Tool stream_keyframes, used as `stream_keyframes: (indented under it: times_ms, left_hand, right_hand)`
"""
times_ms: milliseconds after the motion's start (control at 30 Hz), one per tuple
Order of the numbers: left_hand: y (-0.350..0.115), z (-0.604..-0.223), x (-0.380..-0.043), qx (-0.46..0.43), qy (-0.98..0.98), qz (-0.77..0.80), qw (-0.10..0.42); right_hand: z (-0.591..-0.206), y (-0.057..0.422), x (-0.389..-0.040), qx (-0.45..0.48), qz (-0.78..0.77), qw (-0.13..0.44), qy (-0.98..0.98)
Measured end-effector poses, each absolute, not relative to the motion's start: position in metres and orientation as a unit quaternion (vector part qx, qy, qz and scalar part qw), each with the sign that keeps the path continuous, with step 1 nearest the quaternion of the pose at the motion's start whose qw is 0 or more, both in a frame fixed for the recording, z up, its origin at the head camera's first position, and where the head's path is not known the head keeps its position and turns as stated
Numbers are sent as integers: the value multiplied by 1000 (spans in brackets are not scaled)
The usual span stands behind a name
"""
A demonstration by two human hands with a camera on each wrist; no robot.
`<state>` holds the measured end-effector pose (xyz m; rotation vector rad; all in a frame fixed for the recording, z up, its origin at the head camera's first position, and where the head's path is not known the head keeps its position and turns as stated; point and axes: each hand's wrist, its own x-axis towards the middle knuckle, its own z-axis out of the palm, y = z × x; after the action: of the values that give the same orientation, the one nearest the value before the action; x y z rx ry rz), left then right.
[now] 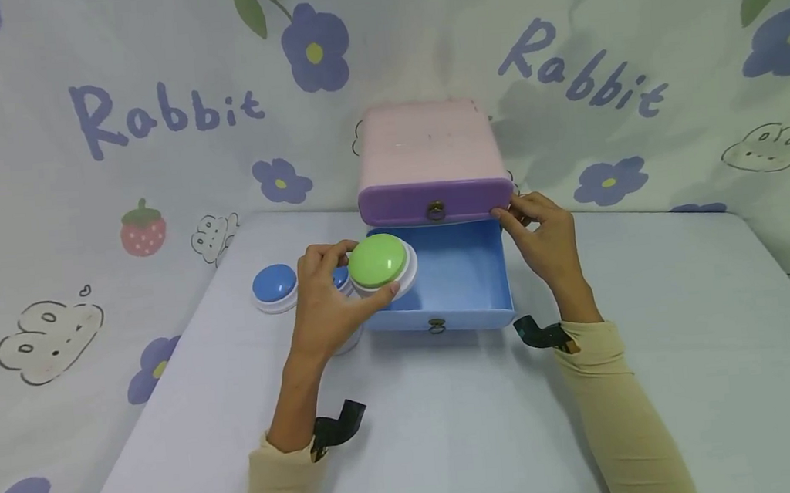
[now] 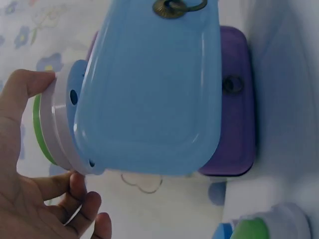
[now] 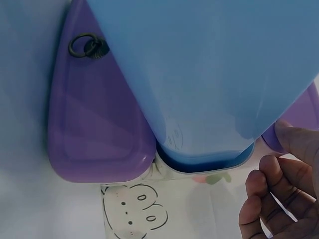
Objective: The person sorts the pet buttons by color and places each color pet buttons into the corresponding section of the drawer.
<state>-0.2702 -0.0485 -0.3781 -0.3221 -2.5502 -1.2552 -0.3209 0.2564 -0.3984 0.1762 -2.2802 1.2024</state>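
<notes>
My left hand (image 1: pixel 326 302) pinches a round buzzer button (image 1: pixel 377 259) with a green dome and white base, thumb and fingers at its rim. It is held above the left side of a pulled-out light blue drawer (image 1: pixel 439 322). That drawer belongs to a small cabinet with a pink top (image 1: pixel 428 139) and a purple upper drawer (image 1: pixel 399 204), which is closed. At the cabinet's right front corner, my right hand (image 1: pixel 548 238) holds on, thumb on the purple front and fingers bent round the side. The right wrist view shows a lower purple drawer front (image 3: pixel 99 124) too.
Left of the cabinet stands a blue-domed buzzer button (image 1: pixel 274 283). Another blue one (image 1: pixel 340 276) is partly hidden behind my left hand. A green-domed button (image 2: pixel 251 229) shows at the left wrist view's lower edge. Behind the white table (image 1: pixel 452 443) hangs a rabbit-print cloth (image 1: pixel 198 45).
</notes>
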Motion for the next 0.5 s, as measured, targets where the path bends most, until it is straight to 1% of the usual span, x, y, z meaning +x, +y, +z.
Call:
stream_keyframes:
  times_ms: [300, 400, 500]
  left_hand:
    - [-37, -387, -274, -138, -883, -426, 139]
    - [-39, -391, -276, -152, -880, -429, 136]
    - [-46, -396, -278, -148, -868, -450, 148]
  right_hand:
    - [-395, 255, -321, 72, 445, 280, -847]
    - [-395, 255, -321, 71, 444, 279, -849]
    - [-396, 256, -320, 68, 446, 275, -849]
